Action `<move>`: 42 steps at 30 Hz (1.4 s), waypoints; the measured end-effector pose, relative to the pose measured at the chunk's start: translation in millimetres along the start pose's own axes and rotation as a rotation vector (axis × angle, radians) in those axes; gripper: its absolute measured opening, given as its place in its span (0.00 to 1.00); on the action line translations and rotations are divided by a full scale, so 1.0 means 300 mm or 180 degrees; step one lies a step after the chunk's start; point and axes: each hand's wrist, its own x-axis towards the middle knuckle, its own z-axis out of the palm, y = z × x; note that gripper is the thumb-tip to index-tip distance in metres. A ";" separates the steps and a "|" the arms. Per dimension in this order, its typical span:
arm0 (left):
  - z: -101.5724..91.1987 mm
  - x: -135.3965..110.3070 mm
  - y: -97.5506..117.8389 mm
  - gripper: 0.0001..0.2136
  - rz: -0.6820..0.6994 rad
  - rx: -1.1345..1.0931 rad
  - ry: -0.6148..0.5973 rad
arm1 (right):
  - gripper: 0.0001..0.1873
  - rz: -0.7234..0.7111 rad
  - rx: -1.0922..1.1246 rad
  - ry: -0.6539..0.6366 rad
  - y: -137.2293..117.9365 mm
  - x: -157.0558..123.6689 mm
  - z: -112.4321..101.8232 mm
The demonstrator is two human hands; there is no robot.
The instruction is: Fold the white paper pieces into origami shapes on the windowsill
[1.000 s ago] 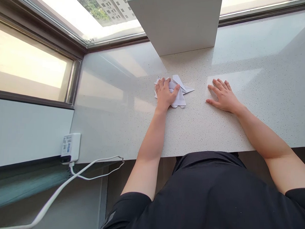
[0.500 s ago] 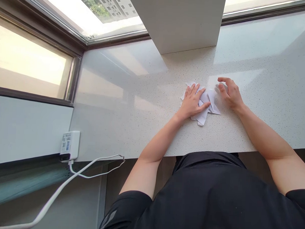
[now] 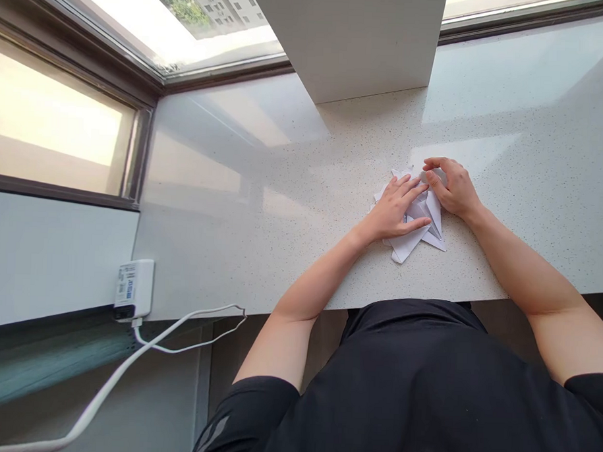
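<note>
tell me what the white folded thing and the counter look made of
The folded thing looks like thin white paper, matt, with sharp creases and pointed flaps. The counter is probably polished stone or a quartz composite: off-white with fine dark specks and glossy window reflections, though a laminate imitation can't be ruled out.

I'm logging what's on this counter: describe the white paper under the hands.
The white paper is a creased, folded piece with pointed flaps toward the person. It lies on the speckled countertop near its front edge. The left hand lies flat on it; curled fingers of the right hand touch its far right part. Much is hidden.
</note>
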 end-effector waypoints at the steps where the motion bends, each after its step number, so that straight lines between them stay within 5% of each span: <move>1: 0.005 0.001 0.003 0.45 0.0019 0.0018 -0.0011 | 0.40 -0.0009 0.0000 -0.0010 0.001 0.000 0.000; 12: 0.002 0.006 -0.053 0.40 -0.0182 0.0191 0.0220 | 0.41 -0.0113 -0.0097 -0.0022 0.009 -0.007 0.004; 22: -0.060 -0.011 -0.025 0.52 0.0140 0.0018 -0.0025 | 0.47 -0.0091 0.0076 0.0035 -0.003 -0.003 0.000; 28: -0.092 -0.012 -0.042 0.44 -0.0165 -0.0549 0.0941 | 0.45 -0.0066 0.0046 -0.0107 -0.004 -0.002 -0.005; 32: -0.097 -0.015 -0.100 0.41 -0.0554 -0.0268 0.1448 | 0.40 -0.0163 0.0023 -0.0158 0.000 -0.004 -0.003; 37: -0.084 -0.020 -0.162 0.31 -0.0756 0.0083 0.1117 | 0.32 -0.0313 -0.0215 -0.0373 -0.010 -0.014 -0.001; 42: -0.097 -0.020 -0.149 0.25 -0.0603 0.0066 0.0878 | 0.28 -0.0379 -0.0311 -0.0499 -0.025 -0.023 0.002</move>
